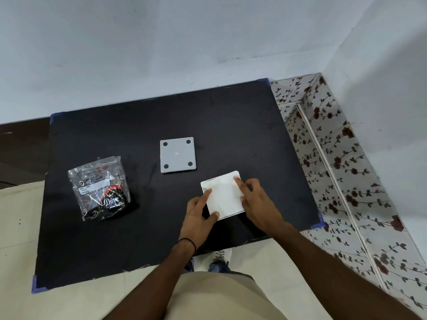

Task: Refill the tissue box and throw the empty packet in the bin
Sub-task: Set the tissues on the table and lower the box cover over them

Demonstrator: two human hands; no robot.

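Near the front right of the black mat (138, 227), just toward you from the grey square piece (178, 154), you have both hands on a white stack of tissues (224, 196). Your left hand (198, 215) pinches its near-left edge, thumb on top at the lower corner and forefinger along the side; your right hand (256, 199) lies spread over its right edge, fingers pressing down. Whether the stack sits in the box body or just on the mat, you cannot tell from this angle.

By my reading, the refill is midway. That grey square piece, lying with four dark round feet up, looks like the box's bottom panel, taken off and apart from the stack. It is not yet fitted back.

Well to the left of the grey piece stands a crumpled clear packet (101, 188) with dark printing, looking emptied. It remains to be binned, and no bin is in view.

Nothing lies between the stack and the grey piece. To the right of it, beyond the mat's edge, a flowered tile floor (346, 181) meets the wall.
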